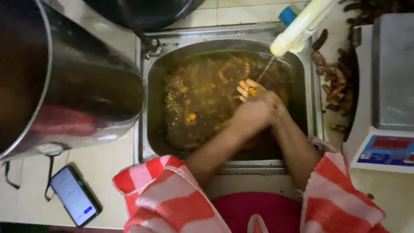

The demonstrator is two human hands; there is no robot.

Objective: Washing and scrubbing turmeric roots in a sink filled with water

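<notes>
Dim, warm overhead light; glare streaks the steel pot (pixel 77 86) at left; soft focus throughout, edges slightly blurred.

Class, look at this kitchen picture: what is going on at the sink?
A person's two hands are pressed together over a steel sink of murky brown water, holding a small orange piece under a thin stream from the pale tap. More root pieces lie on the counter, by a scale.

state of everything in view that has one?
tap: running, thin stream
sink: full of murky brown water with root pieces
left hand: over the sink, clasped with the right
right hand: fingers around a yellow piece under the stream
phone: screen lit
scale: display on
pot: tilted
</notes>
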